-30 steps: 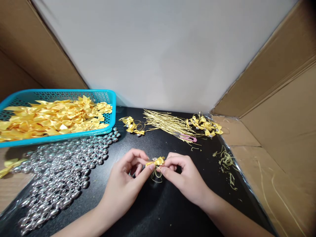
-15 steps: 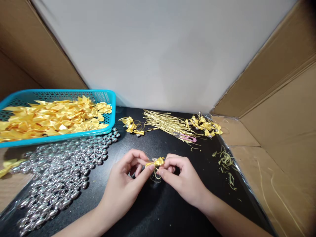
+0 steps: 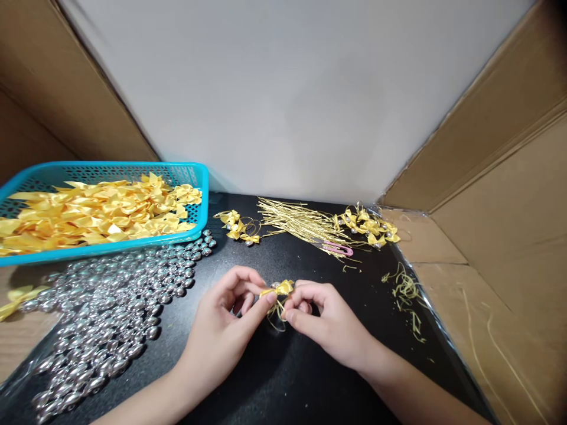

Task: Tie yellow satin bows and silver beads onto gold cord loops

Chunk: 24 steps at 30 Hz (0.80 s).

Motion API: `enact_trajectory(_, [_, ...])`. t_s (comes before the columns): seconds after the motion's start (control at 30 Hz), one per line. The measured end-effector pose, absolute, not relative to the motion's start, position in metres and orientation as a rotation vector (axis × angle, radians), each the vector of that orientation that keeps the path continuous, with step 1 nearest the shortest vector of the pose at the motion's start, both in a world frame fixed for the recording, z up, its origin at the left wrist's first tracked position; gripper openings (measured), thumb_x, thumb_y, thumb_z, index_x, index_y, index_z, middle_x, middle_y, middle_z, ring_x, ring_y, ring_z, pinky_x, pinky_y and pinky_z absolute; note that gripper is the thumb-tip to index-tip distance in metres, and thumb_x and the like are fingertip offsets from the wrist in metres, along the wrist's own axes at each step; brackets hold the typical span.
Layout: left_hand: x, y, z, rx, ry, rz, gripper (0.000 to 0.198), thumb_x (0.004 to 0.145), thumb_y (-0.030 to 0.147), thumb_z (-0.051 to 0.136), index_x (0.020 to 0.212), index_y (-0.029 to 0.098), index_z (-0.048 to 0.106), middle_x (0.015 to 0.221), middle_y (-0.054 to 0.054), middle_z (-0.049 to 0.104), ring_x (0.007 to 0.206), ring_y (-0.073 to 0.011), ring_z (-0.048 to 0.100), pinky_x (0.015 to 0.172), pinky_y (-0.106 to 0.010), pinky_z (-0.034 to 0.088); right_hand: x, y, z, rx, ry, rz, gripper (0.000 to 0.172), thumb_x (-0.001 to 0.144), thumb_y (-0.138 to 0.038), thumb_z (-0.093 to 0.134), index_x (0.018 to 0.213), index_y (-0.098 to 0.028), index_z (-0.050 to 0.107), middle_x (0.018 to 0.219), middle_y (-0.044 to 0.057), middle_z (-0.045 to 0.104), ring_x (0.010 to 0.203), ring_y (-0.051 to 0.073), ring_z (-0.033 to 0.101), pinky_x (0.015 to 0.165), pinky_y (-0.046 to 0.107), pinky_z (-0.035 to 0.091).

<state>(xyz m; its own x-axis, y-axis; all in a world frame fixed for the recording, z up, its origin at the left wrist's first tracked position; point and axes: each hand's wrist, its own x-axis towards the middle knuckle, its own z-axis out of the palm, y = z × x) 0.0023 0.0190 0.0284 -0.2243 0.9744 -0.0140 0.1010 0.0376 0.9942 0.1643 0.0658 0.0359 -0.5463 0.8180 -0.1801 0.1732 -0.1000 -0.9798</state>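
A small yellow ribbon bow (image 3: 283,288) is held above the black tabletop, between my two hands. My left hand (image 3: 234,319) pinches the bow's left end between thumb and fingers. Just behind the bow shows part of a silver bead (image 3: 275,284). A thin gold cord (image 3: 277,323) hangs in a loop below the bow. My right hand (image 3: 325,316) is closed, thumb against fingers, on the cord at the bow's right side. The exact spot where its fingertips grip is partly hidden.
At left, a blue basket (image 3: 204,206) holds yellow bows; silver beads (image 3: 119,307) spread before it. Gold cords (image 3: 296,218), a pink-handled tool (image 3: 339,248) and finished-looking bows (image 3: 367,224) lie at the back. Cord scraps (image 3: 405,289) are at right. Cardboard (image 3: 500,147) walls the right side.
My right hand's fingertips have shifted slightly down from the bow, with the cord between them. The left hand keeps its pinch on the bow.
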Motion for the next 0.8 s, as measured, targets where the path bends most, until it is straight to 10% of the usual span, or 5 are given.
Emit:
enact_trajectory(0.5, [-0.005,0.027,0.021,0.834,1.315,1.275,0.029,0.074,0.031,0.075,0.086,0.019,0.052,0.061,0.006,0.061,0.053,-0.008,0.045,0.054,-0.02,0.035,0.169,0.069,0.038,-0.665,-1.372,2.075,0.011,0.07,-0.026,0.062,0.066,-0.019,0.055,0.068,-0.001,0.046,0.067,0.014,0.038,0.063,0.028,0.03])
enact_trajectory(0.8, [-0.001,0.025,0.027,1.039,1.411,1.298,0.02,0.076,0.025,0.07,0.081,0.019,0.051,0.062,0.007,0.055,0.053,-0.0078,0.041,0.05,-0.019,0.033,0.175,0.055,0.065,-0.967,-2.265,1.069,0.013,0.075,-0.008,0.057,0.075,-0.019,0.051,0.08,-0.001,0.052,0.08,0.016,0.046,0.078,0.034,0.03])
